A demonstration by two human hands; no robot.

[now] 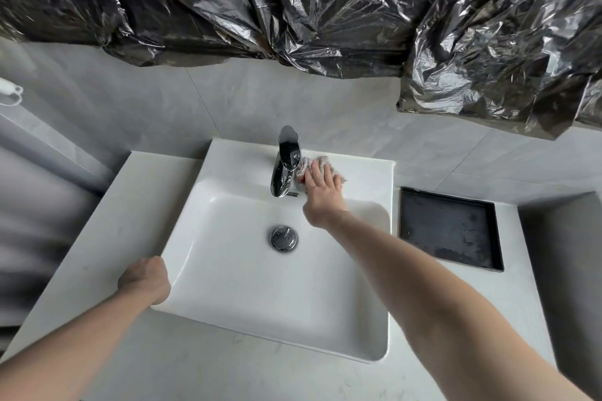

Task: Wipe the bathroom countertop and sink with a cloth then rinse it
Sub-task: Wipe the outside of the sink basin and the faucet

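Our right hand [321, 187] lies flat with straight fingers on the cloth [321, 162], pressing it onto the back ledge of the sink [228, 312] just beside the faucet [285, 166]; our left hand [145, 280] curls over the sink's front left rim on the table [107, 205]

Our basin [228, 270] open below, tap [284, 166] upright just left of our right hand [321, 185], black tray [449, 228] bounding the right, plastic sheeting [325, 10] overhead

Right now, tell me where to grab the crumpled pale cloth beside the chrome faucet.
Pinch the crumpled pale cloth at its far bunched edge, beyond the right hand pressing it flat. Come from above and the right, since the chrome faucet blocks its left side.
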